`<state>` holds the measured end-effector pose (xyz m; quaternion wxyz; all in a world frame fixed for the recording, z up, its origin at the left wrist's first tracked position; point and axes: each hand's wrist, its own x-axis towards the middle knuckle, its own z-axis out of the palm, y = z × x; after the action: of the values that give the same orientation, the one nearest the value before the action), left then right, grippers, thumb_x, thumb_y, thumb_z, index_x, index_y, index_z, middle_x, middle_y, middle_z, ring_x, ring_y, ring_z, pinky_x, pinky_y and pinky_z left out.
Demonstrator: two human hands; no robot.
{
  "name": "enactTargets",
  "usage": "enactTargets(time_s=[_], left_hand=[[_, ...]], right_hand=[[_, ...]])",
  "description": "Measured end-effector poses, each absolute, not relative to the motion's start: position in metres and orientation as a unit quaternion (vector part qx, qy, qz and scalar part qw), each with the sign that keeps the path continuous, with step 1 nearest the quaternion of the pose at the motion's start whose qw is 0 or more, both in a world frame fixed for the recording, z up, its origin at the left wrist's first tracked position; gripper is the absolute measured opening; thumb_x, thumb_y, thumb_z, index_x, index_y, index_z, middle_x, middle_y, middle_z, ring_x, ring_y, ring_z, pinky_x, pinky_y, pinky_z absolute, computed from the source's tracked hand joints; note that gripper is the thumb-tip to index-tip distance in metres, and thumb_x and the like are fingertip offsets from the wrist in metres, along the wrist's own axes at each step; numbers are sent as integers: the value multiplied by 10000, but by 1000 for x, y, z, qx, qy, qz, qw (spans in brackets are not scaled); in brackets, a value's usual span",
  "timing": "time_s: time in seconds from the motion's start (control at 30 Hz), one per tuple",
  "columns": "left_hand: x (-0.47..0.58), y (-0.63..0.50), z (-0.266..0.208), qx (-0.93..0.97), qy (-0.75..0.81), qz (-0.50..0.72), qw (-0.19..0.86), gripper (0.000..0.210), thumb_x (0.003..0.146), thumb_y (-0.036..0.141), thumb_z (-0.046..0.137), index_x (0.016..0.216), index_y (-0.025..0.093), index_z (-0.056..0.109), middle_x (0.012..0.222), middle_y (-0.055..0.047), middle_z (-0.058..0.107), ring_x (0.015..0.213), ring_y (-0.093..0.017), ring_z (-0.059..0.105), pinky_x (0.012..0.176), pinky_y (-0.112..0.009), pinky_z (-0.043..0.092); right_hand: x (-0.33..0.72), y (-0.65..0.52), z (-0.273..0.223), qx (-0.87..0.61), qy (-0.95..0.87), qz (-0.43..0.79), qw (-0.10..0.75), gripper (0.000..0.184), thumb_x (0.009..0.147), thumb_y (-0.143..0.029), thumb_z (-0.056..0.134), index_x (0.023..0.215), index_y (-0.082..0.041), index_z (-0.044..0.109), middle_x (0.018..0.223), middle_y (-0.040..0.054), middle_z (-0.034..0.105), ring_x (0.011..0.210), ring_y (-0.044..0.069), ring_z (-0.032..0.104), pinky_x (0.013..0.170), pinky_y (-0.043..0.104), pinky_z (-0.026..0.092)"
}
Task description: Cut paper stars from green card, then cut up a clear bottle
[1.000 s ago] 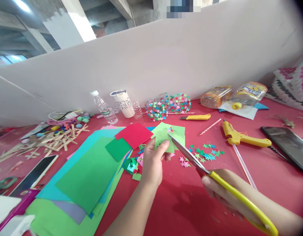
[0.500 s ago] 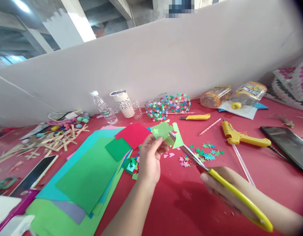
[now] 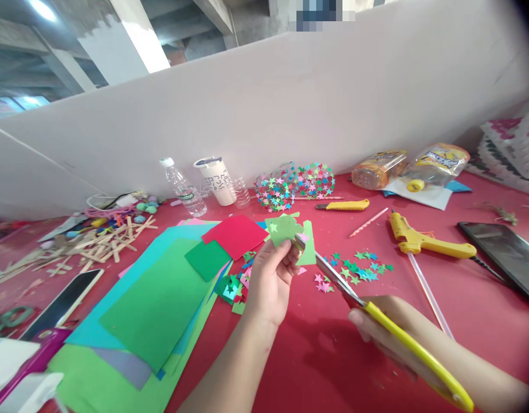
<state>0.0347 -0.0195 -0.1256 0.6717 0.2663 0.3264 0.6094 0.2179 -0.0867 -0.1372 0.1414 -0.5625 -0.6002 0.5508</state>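
Observation:
My left hand (image 3: pixel 273 275) pinches a light green piece of paper (image 3: pixel 285 229) with notched edges and a star-shaped opening in it. My right hand (image 3: pixel 384 327) is closed around the yellow handles of a pair of scissors (image 3: pixel 402 338). The blades point up and left, their tips at the paper beside my left fingers. Small coloured paper stars (image 3: pixel 361 268) lie scattered on the red table beyond the blades. Left of my left wrist are more stars and scraps (image 3: pixel 232 289).
Coloured paper sheets (image 3: pixel 156 304) are stacked at left, near a phone (image 3: pixel 60 304) and wooden sticks (image 3: pixel 113 241). At the back stand a water bottle (image 3: pixel 184 189), a cup (image 3: pixel 216 180) and a star-covered bottle (image 3: pixel 294 186). A cutter (image 3: pixel 344 205) and a glue gun (image 3: pixel 427 244) lie right.
My left hand has shifted slightly right and down. The light green paper has turned a little, and the scissors' tips now sit closer to my left fingers.

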Motion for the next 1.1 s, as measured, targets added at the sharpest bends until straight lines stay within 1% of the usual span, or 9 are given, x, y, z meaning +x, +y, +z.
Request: enactTargets(time_s=[0.13,0.27,0.37,0.43,0.53,0.67,0.93,1.03,1.1], left_hand=[[33,-18,-126,261,329,636,647,78,699,177,738,757,173,686,718,18,679,621,-64,597,559,-151,472],[31,-16,-128,338,374,641,579,63,758,228,704,797,180,694,740,18,680,665,-63,595,652,-158,469],[29,-15,-131,388,417,641,515,74,765,263,708,776,192,690,705,34,660,653,-54,577,597,-135,427],[28,-15,-131,395,428,641,500,83,763,278,710,766,199,687,700,38,655,647,-52,571,554,-130,399],[28,-14,-131,397,428,641,498,87,753,281,716,769,199,690,718,31,663,651,-55,572,531,-134,383],[28,-15,-129,401,426,636,503,90,745,277,718,764,193,691,692,32,652,630,-63,567,565,-152,417],[28,-16,-132,444,398,609,523,86,788,266,684,744,192,683,649,44,619,632,-58,551,632,-147,435],[26,-15,-132,449,398,600,530,87,782,268,690,748,188,681,655,42,613,631,-61,538,625,-150,430],[25,-15,-130,456,405,590,529,74,783,266,690,765,195,685,658,46,611,619,-59,526,616,-149,425]], right_hand=[[219,-85,-134,-562,-614,542,116,460,886,-594,442,640,-216,352,528,-75,339,392,68,394,371,184,248],[223,-85,-132,-538,-639,535,124,479,874,-634,432,657,-216,348,586,-69,307,444,77,392,390,185,265],[226,-87,-130,-532,-653,525,123,490,859,-653,444,662,-216,345,615,-63,297,496,92,403,412,183,290],[228,-88,-129,-537,-659,512,124,496,851,-658,452,654,-212,365,619,-58,315,512,98,400,423,187,302],[229,-88,-128,-541,-667,493,139,500,819,-660,507,637,-204,416,608,-49,368,507,101,389,426,195,311],[229,-87,-128,-540,-669,488,149,500,816,-660,517,634,-197,467,602,-40,420,502,102,403,429,197,322],[230,-87,-129,-534,-661,504,155,525,809,-699,490,653,-198,482,588,-47,412,490,98,409,425,196,331],[231,-87,-127,-534,-657,508,160,550,815,-719,452,640,-198,475,582,-47,408,482,96,394,422,197,333],[231,-87,-126,-540,-652,506,167,553,810,-719,460,626,-197,472,580,-46,412,480,95,386,418,196,329]])
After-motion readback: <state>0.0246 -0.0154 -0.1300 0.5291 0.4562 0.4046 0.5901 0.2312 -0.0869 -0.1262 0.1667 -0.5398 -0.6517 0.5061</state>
